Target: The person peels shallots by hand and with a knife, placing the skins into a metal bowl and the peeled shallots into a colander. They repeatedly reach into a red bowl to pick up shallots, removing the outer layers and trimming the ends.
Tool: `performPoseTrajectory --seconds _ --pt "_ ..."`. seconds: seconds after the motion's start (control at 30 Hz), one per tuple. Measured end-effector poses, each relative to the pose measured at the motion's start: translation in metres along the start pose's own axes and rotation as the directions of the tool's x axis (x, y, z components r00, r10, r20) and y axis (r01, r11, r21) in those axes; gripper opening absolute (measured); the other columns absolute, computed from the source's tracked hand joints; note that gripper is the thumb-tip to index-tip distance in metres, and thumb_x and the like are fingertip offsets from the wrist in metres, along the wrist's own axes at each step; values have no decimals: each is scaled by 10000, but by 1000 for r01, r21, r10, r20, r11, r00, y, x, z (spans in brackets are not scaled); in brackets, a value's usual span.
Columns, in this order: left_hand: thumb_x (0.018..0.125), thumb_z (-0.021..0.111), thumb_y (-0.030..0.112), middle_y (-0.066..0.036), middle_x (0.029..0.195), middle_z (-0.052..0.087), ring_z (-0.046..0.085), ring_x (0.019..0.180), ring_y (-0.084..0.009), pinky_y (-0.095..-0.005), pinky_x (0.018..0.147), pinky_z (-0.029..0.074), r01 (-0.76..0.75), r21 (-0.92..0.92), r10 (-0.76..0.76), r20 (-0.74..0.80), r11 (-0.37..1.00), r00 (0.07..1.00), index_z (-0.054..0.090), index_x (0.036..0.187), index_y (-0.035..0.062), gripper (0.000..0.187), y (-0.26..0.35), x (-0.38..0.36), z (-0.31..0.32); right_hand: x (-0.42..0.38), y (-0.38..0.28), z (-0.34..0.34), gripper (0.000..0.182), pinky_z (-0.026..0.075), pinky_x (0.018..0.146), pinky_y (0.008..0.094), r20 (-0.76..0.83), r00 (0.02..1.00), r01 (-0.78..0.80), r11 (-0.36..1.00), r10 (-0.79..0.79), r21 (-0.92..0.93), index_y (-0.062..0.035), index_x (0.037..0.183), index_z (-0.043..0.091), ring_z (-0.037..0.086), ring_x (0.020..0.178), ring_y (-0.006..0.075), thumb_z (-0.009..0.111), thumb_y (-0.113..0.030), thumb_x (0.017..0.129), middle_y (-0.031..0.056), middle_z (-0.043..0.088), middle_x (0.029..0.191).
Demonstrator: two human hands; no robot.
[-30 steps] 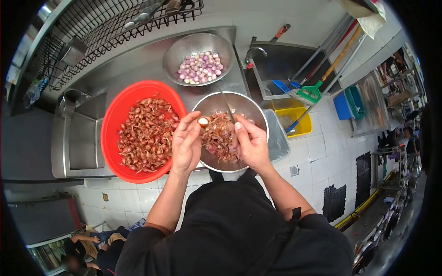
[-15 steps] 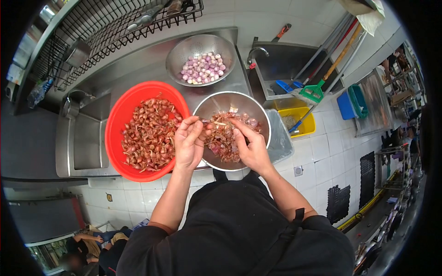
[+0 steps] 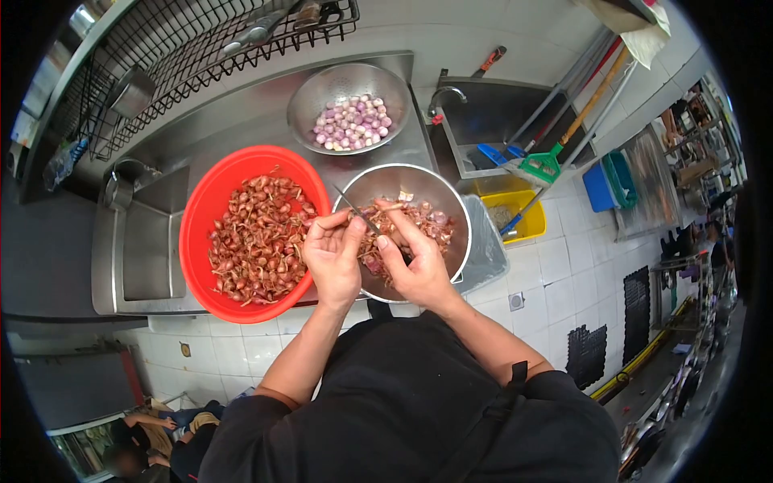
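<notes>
My left hand (image 3: 332,256) is closed around a shallot, mostly hidden by the fingers, over the near rim of a steel bowl (image 3: 435,187) full of skins and trimmings. My right hand (image 3: 411,262) grips a small knife (image 3: 355,208), its thin blade pointing up-left and resting against the left hand's fingertips. A red basin (image 3: 208,201) of unpeeled shallots sits just left of my left hand. A steel colander (image 3: 322,87) with peeled purple shallots stands behind both.
A steel counter with a sink basin (image 3: 145,245) lies at left under a wire dish rack (image 3: 185,56). A second sink (image 3: 491,113) with a tap, a green-headed broom (image 3: 543,165), a yellow bin (image 3: 519,211) and blue tubs are at right. People sit on the floor, lower left.
My hands drew closer together and nearer to me over the bowl's rim. The knife blade swung from upright to pointing up-left against the shallot in my left hand.
</notes>
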State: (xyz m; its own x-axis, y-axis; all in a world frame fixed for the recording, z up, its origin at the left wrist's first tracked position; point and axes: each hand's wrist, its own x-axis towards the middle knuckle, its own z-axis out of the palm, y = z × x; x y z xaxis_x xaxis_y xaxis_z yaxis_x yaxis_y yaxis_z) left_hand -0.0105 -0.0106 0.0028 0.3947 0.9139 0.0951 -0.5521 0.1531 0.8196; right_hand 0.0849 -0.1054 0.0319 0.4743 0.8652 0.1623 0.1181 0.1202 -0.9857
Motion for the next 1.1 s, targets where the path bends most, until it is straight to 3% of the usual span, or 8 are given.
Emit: performPoseTrajectory --seconds 0.17,0.3,0.37,0.5,0.73,0.97,1.03,1.1 --pt "891 651 -75 -165 1116 639 643 1005 -167 -273 896 535 -166 107 157 85 980 984 559 1080 -37 213 0 -1 2 10 1 4 367 474 879 238 27 1000 -22 972 16 236 51 1335 508 581 1017 82 536 -44 982 89 650 1127" --pt "892 650 -74 -159 1121 644 649 1006 -168 -290 899 540 -132 78 125 98 988 987 556 1105 -37 235 3 2 1 10 -10 3 331 484 708 201 -18 998 -57 978 62 200 30 1307 539 593 839 40 549 -65 990 59 670 951" --pt "914 623 -58 -151 1117 655 660 998 -176 -309 899 549 111 -93 -98 137 989 986 552 1138 -39 235 4 10 -8 14 -13 0 311 427 531 190 73 972 -234 912 222 338 2 1293 565 534 611 29 548 -107 1002 15 614 735" --pt "940 580 -48 -148 1096 672 668 973 -190 -302 888 551 400 -295 -332 253 868 909 573 1182 -30 243 6 20 -20 19 -13 -1 303 348 435 191 156 917 -395 789 366 471 -18 1284 585 441 478 34 529 -147 1016 -17 538 623" --pt "965 586 31 -146 1095 682 682 950 -207 -302 862 559 264 -175 -220 236 949 947 586 1218 -31 260 -1 22 -27 17 -5 7 305 379 475 198 26 954 -293 908 299 301 3 1274 595 461 518 34 534 -147 1015 -15 548 649" --pt "992 556 93 -168 1145 656 669 975 -216 -312 837 564 390 -204 -330 273 898 904 570 1227 -35 268 12 27 -34 19 23 -25 284 443 574 236 -160 961 -214 973 226 88 42 1218 601 543 635 65 524 -128 1004 27 607 718" --pt "1002 540 101 -172 1176 642 654 955 -195 -291 827 546 426 -207 -351 320 881 880 572 1233 -38 271 9 30 -40 22 32 -37 302 501 677 308 -57 975 -214 853 213 -476 55 1214 591 638 755 144 539 -134 985 129 689 856" --pt "1001 541 97 -168 1175 644 646 950 -188 -283 824 537 433 -200 -361 316 879 878 570 1246 -33 278 9 31 -40 16 39 -36 352 514 774 351 -124 960 -277 821 249 -498 66 1255 558 673 866 206 551 -144 972 199 705 984"
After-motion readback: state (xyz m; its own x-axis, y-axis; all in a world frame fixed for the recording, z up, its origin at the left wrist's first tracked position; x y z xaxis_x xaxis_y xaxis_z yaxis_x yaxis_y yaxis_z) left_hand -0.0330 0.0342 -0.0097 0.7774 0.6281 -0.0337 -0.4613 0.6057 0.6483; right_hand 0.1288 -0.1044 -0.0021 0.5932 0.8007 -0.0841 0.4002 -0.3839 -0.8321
